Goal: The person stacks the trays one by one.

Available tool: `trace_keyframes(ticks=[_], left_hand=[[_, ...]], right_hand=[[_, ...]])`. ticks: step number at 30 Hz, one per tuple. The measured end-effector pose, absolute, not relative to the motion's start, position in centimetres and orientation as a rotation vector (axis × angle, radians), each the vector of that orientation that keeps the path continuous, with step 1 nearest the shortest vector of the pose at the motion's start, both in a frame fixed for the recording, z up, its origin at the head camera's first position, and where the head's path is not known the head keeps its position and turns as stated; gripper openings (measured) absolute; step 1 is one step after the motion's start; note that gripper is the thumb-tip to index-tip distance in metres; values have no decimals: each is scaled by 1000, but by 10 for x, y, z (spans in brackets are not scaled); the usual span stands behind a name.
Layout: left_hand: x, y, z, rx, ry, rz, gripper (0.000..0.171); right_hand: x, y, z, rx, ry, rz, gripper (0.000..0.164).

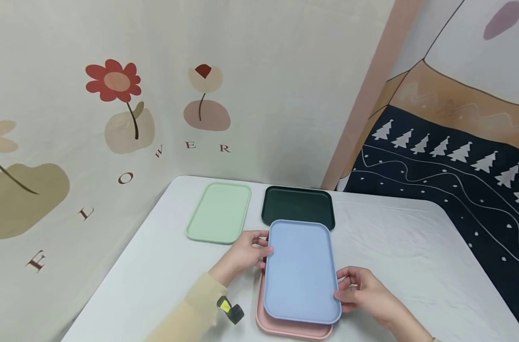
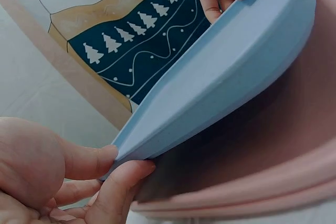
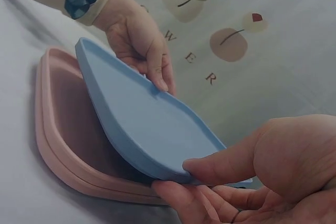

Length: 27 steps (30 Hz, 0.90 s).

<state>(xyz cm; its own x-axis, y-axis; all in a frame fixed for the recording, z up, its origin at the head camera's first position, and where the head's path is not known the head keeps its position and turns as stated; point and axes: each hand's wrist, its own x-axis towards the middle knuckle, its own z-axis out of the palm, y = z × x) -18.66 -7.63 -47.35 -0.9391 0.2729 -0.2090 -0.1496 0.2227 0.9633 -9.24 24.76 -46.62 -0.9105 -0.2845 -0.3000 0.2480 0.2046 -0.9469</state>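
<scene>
A light blue rectangular tray (image 1: 301,270) is held by its two long sides, raised above a pink tray (image 1: 293,328). My left hand (image 1: 247,251) pinches its left rim, thumb (image 2: 92,162) on top and fingers below. On the opposite rim my right hand (image 1: 357,290) has the same kind of pinch, with the thumb (image 3: 223,166) over the edge. Both wrist views show a gap between the blue tray and the pink one. A doubled rim line runs round the pink tray (image 3: 58,145); whether two trays are stacked there, I cannot tell.
On the white-covered table (image 1: 388,237), a pale green tray (image 1: 220,213) lies at the back left. Beside it a dark green tray (image 1: 299,204) lies partly behind the blue one. A flower-printed cloth (image 1: 264,85) hangs behind, and a tree-patterned one (image 1: 439,161) at the right.
</scene>
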Motion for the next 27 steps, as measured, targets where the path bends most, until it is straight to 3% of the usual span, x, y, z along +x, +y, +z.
trace_keyframes(ticks=[27], left_hand=[[-165, -86, -475, 135, 2335, 1689, 43]], right_hand=[[-84, 236, -473, -48, 2020, -1732, 44]])
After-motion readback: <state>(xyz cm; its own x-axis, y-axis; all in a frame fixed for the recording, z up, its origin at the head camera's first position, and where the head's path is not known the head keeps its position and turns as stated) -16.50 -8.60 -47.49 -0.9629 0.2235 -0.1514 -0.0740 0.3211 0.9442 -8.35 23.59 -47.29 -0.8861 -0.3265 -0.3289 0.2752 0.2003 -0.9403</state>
